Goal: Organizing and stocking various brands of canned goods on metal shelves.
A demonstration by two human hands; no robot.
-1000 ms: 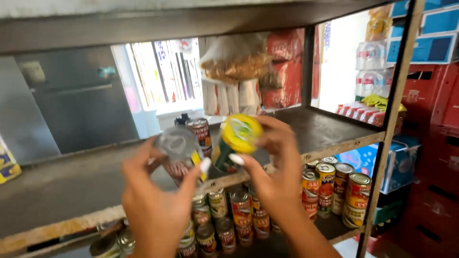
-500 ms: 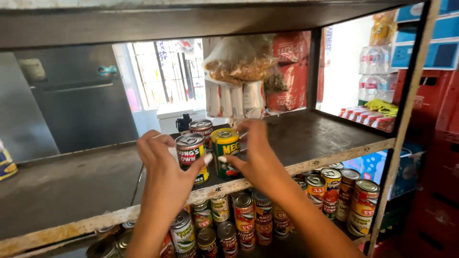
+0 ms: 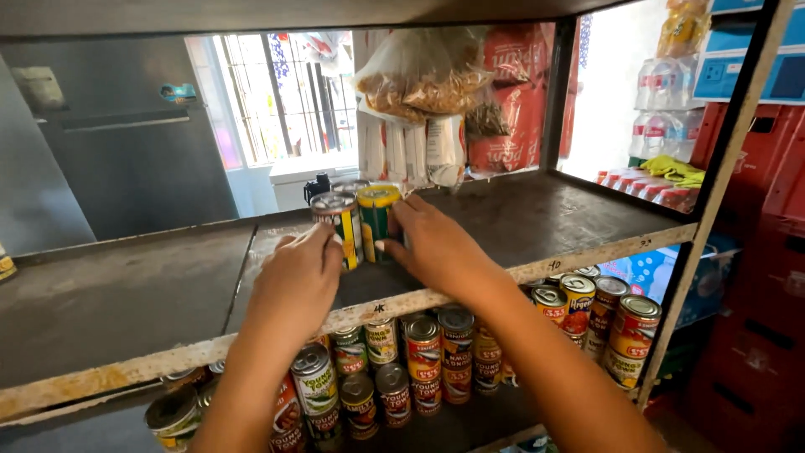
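Note:
My left hand (image 3: 295,281) rests against a red-and-yellow labelled can (image 3: 338,225) standing upright on the dark metal shelf (image 3: 126,294). My right hand (image 3: 432,243) wraps around a green-and-yellow can (image 3: 375,216) right beside it, also upright on the shelf. The two cans stand touching each other. A third can (image 3: 348,186) shows just behind them.
Many stacked cans (image 3: 419,361) fill the lower shelf below my arms. Bags of snacks (image 3: 423,80) hang above the shelf's back. A rusty shelf post (image 3: 713,193) stands at the right, with bottled water (image 3: 662,126) and red crates (image 3: 755,252) beyond.
Both hands lowered the two cans from mid-air onto the shelf and pushed them further back, side by side.

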